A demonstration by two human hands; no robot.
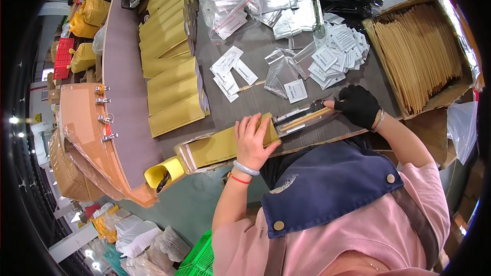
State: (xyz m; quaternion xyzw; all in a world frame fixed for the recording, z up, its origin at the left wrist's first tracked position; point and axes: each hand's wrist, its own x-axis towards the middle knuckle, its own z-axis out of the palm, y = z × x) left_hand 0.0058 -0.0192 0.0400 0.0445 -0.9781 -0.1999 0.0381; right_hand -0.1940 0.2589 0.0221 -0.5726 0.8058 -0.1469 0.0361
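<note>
My left hand [250, 140] is bare and lies with its fingers stretched over a long, flat gold cardboard sleeve [212, 150] near the table's front edge. To its right, a clear plastic packet [309, 121] holding pale wooden sticks and something dark meets the sleeve's right end; whether it reaches inside is hidden. My right hand [359, 107], in a black glove with bare fingertips showing, pinches the packet's far right end. Just beyond the packet lie a small white square sachet [295, 91] and empty clear bags [276, 74].
Gold sleeves [174, 94] lie in a row at left. White sachets [337, 53] are heaped behind my right hand, with silver packets [296, 20] beyond. An open carton [378, 36] of wooden sticks stands at right. A yellow container [171, 171] hangs at the front left edge.
</note>
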